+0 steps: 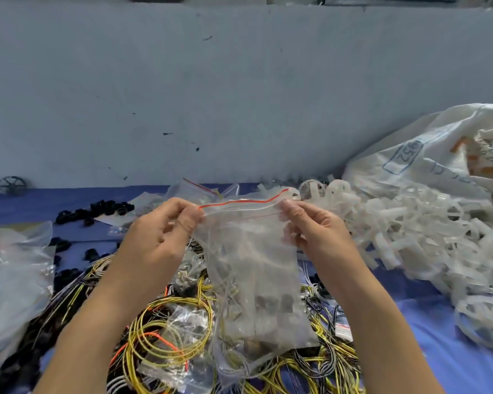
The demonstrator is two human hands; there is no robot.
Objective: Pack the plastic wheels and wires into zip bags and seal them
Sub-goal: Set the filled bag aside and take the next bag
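We hold the filled zip bag (pixel 254 268) above the wires (pixel 165 331), left hand (pixel 157 237) and right hand (pixel 316 231) pinching its red-striped mouth's ends, and should press that strip flat, end to end, for a full seal.

A pale grey-blue wall (pixel 239 95) with small dark marks stands behind the worktop (pixel 439 322), which has a blue cover, while a big white sack (pixel 427 155) with blue print lies at the right and a crumpled clear plastic sheet (pixel 12 280) at the left edge.
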